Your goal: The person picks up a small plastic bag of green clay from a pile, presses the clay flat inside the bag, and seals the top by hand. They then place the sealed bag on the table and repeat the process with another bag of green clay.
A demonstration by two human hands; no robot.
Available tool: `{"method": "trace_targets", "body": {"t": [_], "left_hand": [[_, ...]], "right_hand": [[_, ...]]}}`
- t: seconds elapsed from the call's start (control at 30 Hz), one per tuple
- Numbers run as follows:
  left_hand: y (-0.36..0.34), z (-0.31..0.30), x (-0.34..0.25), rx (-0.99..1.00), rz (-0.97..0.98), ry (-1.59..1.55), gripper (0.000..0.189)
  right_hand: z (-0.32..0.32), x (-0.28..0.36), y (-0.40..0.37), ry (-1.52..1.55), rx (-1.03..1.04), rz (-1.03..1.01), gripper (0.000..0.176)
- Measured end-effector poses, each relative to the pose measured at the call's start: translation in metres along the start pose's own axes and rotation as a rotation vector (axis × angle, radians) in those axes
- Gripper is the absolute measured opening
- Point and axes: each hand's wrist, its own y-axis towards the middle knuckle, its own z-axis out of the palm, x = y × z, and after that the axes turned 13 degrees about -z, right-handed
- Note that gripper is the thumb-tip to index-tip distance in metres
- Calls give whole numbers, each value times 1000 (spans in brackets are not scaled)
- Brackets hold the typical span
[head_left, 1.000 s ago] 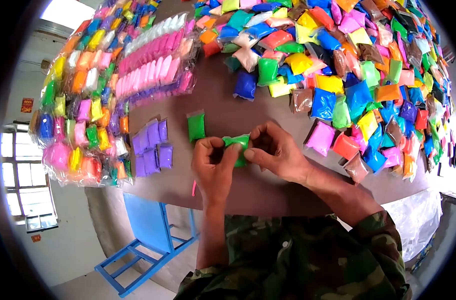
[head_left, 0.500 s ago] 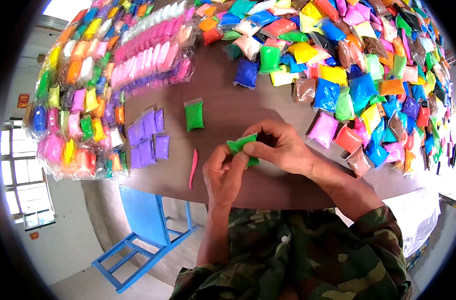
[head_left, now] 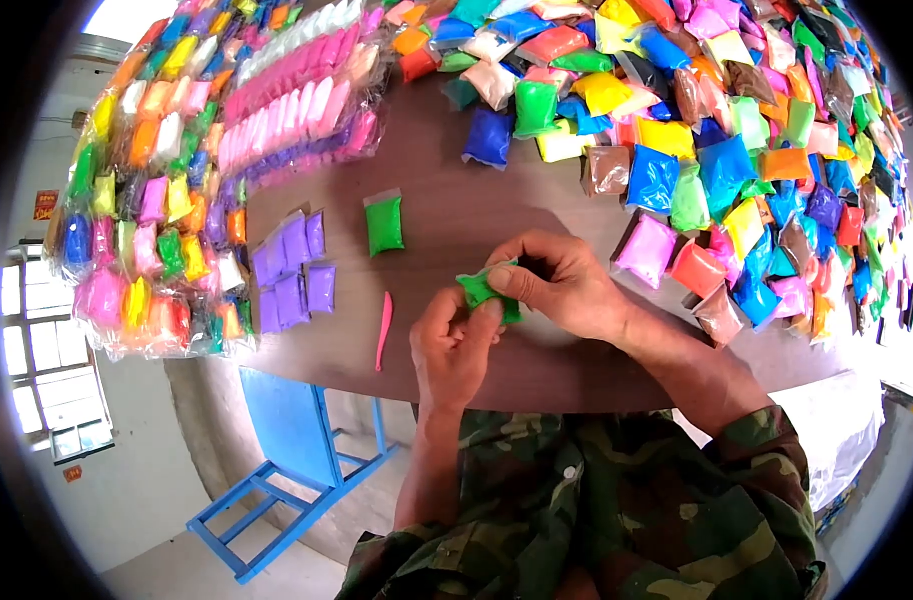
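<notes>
A small green packet (head_left: pixel 479 288) is pinched between my two hands near the table's front edge. My left hand (head_left: pixel 453 345) grips its lower left part with thumb and fingers. My right hand (head_left: pixel 552 285) holds its upper right side, thumb pressed on top. Another green packet (head_left: pixel 385 223) lies flat, up and left of my hands. A pink plastic tool (head_left: pixel 385 331) lies left of my left hand. Several purple packets (head_left: pixel 291 270) sit grouped farther left.
Loose packets of many colours (head_left: pixel 722 175) are heaped on the table's (head_left: pixel 432 180) right and back. Clear bags of packets (head_left: pixel 142 220) and pink packets (head_left: pixel 297 110) cover the left side. A blue chair (head_left: pixel 292 430) stands below the front edge.
Both hands keep hold of the green packet; its top edge looks more folded under the right thumb. The view has shifted slightly.
</notes>
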Motion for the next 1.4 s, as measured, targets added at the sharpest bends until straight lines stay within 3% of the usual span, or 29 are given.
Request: {"method": "trace_targets", "body": {"t": [0.27,0.43,0.7,0.87,0.93,1.03,1.17,1.27,1.33,1.37,1.4], "left_hand": [[1,4,1,-32,-18,-89,23],[3,3,8,-156,67,-50,25],[0,-4,12,-161,27,65,21],[-1,9,7,-186,-26,-72,22],[-4,6,7,-32,-84,-56,25],[-6,11,0,-40,-97,-40,25],[-5,7,3,-11,-20,38,23],[-3,13,-2,-38,11,-8,20],[-1,15,-7,-172,-26,-66,19],[2,12,-6,-169,-25,-67,19],[7,6,-2,-300,-18,45,18]], "right_hand": [[-2,0,-1,-84,33,31,13],[1,-5,-1,-137,23,-79,12],[0,-14,-3,-275,38,-267,15],[1,-10,-2,-245,-9,-171,19],[3,-10,-2,-215,-37,-143,21],[2,-13,-4,-203,-89,-193,26],[-4,-10,-2,1,-53,-78,28],[-3,-6,-1,41,-79,-56,23],[2,-9,-1,43,-118,-56,21],[5,-13,-3,-88,-163,-122,18],[6,-15,-4,-220,-205,-187,22]]}}
